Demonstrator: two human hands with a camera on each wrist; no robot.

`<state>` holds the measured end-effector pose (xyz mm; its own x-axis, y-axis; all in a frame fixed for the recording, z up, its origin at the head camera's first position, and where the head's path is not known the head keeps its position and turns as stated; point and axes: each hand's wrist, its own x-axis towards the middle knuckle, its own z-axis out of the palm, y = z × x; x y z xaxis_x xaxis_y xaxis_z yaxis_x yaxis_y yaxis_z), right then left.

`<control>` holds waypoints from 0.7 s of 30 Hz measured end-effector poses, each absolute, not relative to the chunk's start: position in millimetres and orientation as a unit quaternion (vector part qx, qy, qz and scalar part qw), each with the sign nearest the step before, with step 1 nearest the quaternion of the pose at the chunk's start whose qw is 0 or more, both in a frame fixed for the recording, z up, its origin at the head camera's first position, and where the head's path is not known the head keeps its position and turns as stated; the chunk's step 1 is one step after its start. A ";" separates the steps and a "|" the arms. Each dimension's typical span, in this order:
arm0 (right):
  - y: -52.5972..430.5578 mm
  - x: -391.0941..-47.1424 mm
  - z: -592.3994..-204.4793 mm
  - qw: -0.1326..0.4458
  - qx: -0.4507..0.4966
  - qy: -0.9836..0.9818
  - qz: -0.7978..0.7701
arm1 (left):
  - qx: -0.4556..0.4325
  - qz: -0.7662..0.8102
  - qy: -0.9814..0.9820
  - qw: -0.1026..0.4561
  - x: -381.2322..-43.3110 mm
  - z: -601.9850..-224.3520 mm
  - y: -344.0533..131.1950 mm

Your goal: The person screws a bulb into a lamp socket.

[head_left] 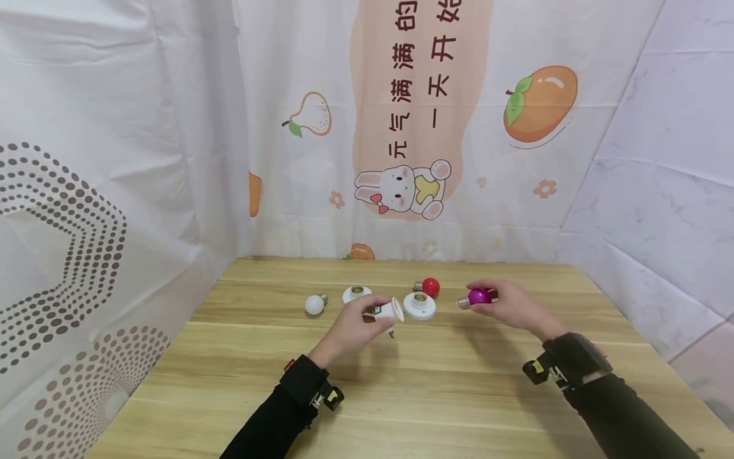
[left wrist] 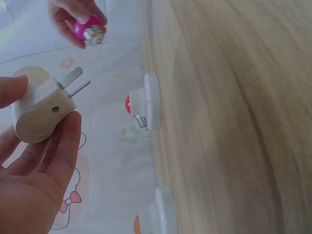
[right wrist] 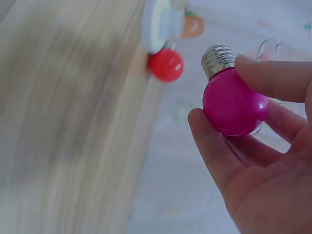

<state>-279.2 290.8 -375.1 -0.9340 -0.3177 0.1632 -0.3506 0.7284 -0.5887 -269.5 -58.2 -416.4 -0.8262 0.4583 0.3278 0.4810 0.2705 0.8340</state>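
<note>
Gripping wht 2-pin plug adapter [head_left: 385,311] w/ my L hand [head_left: 352,325], pins [left wrist: 72,77] exposed. My R hand [head_left: 510,304] pinches purple bulb [head_left: 480,296] btwn thumb [right wrist: 278,80] & fingers [right wrist: 214,146], screw base [right wrist: 218,59] uncovered.

We log a screened-off workspace, building type unclear. Printed curtains [head_left: 304,185] back and flank a table [head_left: 424,401].

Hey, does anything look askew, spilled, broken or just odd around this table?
Only the back curtain: its printed rabbit lies on its side, as if hung sideways. I see no spill or breakage on the table, and the white plug in the left hand and purple bulb in the right hand look intact.
</note>
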 end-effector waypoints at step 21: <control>224.4 -246.8 -352.2 0.075 0.264 -0.874 0.401 | -0.297 -0.556 -0.776 0.011 -266.8 -412.3 -56.4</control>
<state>-246.8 224.4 -352.2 -0.8496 -0.4014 0.3422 -0.5212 0.5394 -0.6614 -266.8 -56.4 -412.3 -0.8234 0.4486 0.3476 0.4735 0.2055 0.8565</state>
